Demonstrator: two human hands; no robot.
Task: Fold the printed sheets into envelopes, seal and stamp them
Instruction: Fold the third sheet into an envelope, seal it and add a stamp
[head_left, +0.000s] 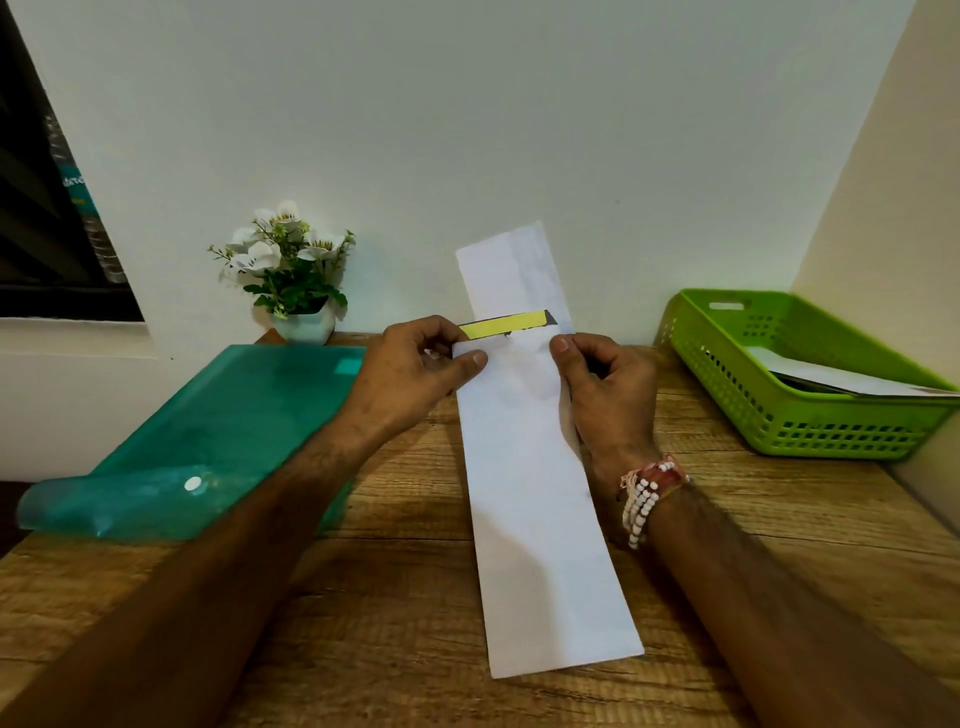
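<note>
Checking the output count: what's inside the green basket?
Flat white paper lies in the green basket, toward its right end, over something dark. The near wall covers the rest, so I can't give a count or say whether these are finished envelopes.

Both arms are bare. The left forearm (234, 519) and the right forearm (779, 597) have fine dark hair. The left hand (410, 369) and the right hand (610, 395) have short nails and wear no rings that can be seen. The right wrist wears several strands of small white beads (641, 512) and a red thread band (665, 473) with pale frayed ends.
</note>
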